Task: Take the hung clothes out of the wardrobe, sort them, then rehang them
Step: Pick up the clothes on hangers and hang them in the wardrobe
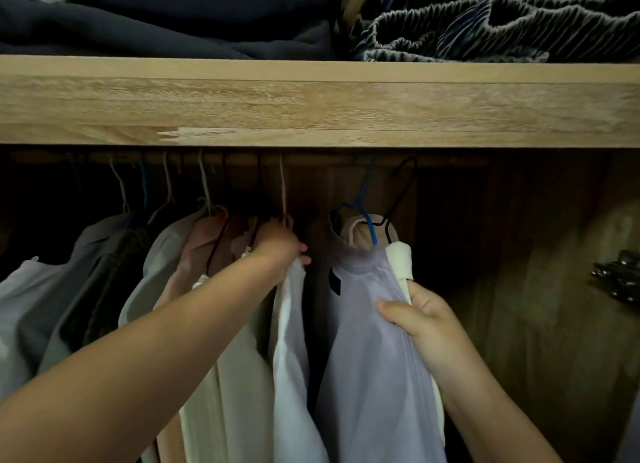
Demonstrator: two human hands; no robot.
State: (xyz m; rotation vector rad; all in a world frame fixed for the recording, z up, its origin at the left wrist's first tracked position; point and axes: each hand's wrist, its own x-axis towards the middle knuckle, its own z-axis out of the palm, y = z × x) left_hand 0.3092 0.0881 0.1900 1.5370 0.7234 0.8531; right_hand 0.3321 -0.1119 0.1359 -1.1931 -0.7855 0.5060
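Head view: my left hand [280,244] is gripping the top of a white garment [294,358] hanging on the rail [311,158]. My right hand [415,319] is pinching a lilac top [367,341] on a blue hanger [363,206], just beside it. More clothes [104,289] are hanging left; folded fabric [173,19] is lying on the shelf [311,106].
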